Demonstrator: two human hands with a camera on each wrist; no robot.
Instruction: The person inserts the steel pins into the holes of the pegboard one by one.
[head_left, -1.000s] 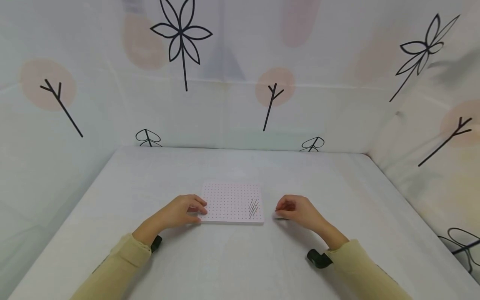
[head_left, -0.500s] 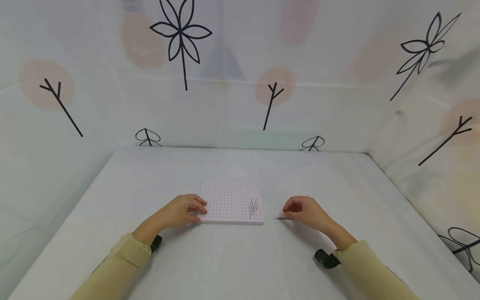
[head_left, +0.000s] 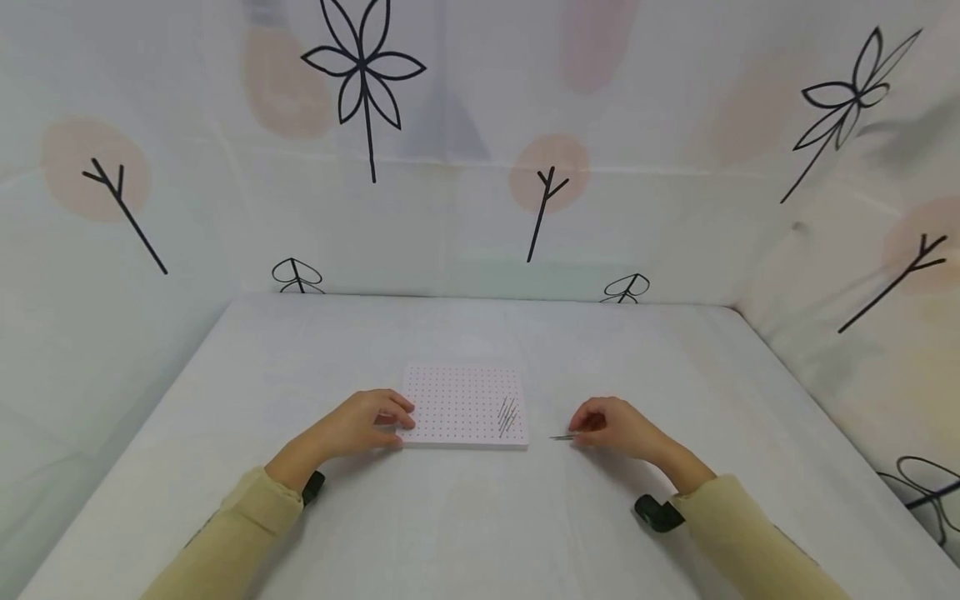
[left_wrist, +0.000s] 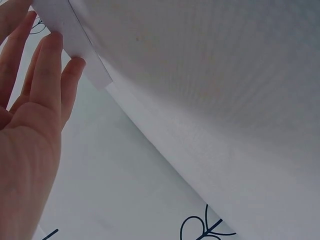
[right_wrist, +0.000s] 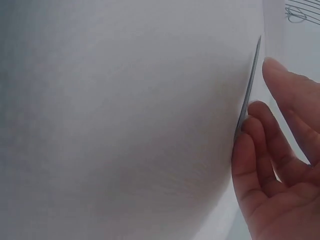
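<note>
A white board (head_left: 453,404) with rows of small holes lies mid-table. Several thin metal pins (head_left: 507,417) stand slanted at its right side. My left hand (head_left: 360,423) rests against the board's left edge; the left wrist view shows its fingertips (left_wrist: 74,64) touching the board's side (left_wrist: 87,62). To the right of the board, slim metal pins (head_left: 561,437) lie on the table, their exact number unclear. My right hand (head_left: 617,428) is at their right end. In the right wrist view the thumb touches the dark metal sliver (right_wrist: 248,87), while the index finger (right_wrist: 285,82) stands apart from it.
A white cloth covers the table (head_left: 480,525). Behind and at the sides hang pale curtains (head_left: 480,225) printed with black line flowers and twigs. A dark wrist camera (head_left: 658,513) sits under the right sleeve (head_left: 750,533).
My right hand has shifted a little to the right and its thumb and index finger have parted, showing more of the metal pins on the table. The left hand and the board have stayed put.
</note>
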